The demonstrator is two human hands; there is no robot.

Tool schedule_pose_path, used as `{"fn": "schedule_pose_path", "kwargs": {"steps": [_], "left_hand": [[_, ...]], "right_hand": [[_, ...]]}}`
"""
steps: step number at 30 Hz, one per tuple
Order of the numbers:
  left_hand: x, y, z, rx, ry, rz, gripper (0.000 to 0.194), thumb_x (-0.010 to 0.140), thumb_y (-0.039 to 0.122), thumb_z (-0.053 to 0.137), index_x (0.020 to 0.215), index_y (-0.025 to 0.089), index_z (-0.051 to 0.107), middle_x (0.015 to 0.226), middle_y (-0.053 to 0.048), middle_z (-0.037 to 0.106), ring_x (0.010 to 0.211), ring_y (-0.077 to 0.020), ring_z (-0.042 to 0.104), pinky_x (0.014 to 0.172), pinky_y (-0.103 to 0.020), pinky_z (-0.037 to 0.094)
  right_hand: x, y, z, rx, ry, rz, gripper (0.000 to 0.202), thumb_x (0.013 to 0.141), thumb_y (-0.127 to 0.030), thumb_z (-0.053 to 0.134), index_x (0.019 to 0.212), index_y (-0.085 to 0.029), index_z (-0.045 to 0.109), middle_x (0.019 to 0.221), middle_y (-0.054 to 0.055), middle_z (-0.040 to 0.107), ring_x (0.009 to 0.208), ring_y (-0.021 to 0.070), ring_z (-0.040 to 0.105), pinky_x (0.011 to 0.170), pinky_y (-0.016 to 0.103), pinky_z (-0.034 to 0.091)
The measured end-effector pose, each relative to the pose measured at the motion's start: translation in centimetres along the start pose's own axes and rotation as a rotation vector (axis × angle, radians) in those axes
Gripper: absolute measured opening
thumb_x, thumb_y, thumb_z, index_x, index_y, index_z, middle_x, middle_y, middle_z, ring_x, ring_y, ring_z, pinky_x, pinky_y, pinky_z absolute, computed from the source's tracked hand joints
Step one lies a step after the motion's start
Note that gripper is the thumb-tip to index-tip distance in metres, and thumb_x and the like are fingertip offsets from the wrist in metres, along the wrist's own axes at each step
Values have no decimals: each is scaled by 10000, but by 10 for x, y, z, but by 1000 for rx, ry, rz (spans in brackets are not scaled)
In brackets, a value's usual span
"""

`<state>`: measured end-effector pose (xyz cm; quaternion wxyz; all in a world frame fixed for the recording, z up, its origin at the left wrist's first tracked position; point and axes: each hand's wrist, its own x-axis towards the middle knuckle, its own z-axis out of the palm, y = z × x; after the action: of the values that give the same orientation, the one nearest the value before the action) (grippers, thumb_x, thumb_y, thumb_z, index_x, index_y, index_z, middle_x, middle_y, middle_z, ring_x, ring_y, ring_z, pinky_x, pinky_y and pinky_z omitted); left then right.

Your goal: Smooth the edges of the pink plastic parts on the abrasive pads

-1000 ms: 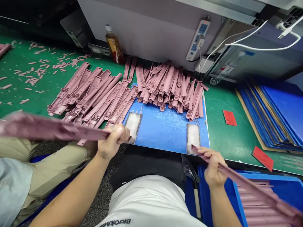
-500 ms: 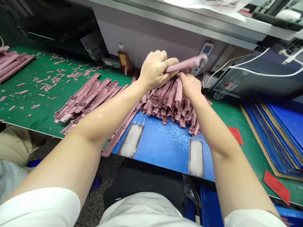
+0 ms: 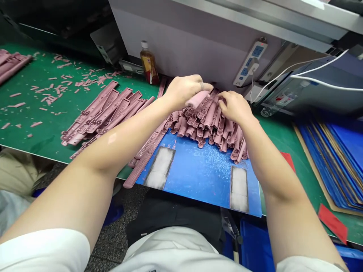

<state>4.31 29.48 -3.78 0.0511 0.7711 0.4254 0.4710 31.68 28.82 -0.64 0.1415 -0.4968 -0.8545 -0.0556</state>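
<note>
My left hand (image 3: 187, 90) is closed around a pink plastic strip (image 3: 197, 99), held low over the back of a heap of similar pink strips (image 3: 210, 119). The near end of that strip juts toward me, slightly blurred. At the right rear of the heap is my right hand (image 3: 235, 105), thumb and forefinger curved with a gap between them. It touches or nearly touches the strips there. The heap rests on a blue board (image 3: 195, 166) bearing two pale rectangular patches. More long pink strips (image 3: 104, 109) lie to the left, partly behind my left forearm.
Pink scraps (image 3: 59, 88) litter the green table (image 3: 34, 132). A drink bottle (image 3: 149, 64) and a power strip (image 3: 251, 62) stand at the back. To the right are stacked blue boards (image 3: 337, 162) and a red piece (image 3: 333, 223). Another person's leg (image 3: 19, 172) shows at lower left.
My left hand has come down with its strip, which was raised and pointing right, to the heap. My right hand has moved slightly right, off the strip under its fingers. The view has tilted a little.
</note>
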Motion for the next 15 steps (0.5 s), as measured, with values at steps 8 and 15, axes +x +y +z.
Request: {"fn": "schedule_pose_path", "kwargs": {"steps": [8,15], "left_hand": [[-34,52,-58,109,-345,-69,413,1022,68,730,1347,229,927,1317,-88,852,1418,-426,815,1243,-608,633],[-205,127,-189,148,82,-19,334,1218,163,642,1440,171,893,1293,-108,897,1242,-284,848,1172,-463,650]], "right_hand": [[-170,-81,-27,434,107,-160,338,1209,-504,615,1344,-330,871,1344,127,876,1310,381,827,1220,607,659],[-148,-114,3,303,164,-299,483,1162,-536,714,1575,-306,809,1692,199,729,1606,505,668,1365,810,492]]}}
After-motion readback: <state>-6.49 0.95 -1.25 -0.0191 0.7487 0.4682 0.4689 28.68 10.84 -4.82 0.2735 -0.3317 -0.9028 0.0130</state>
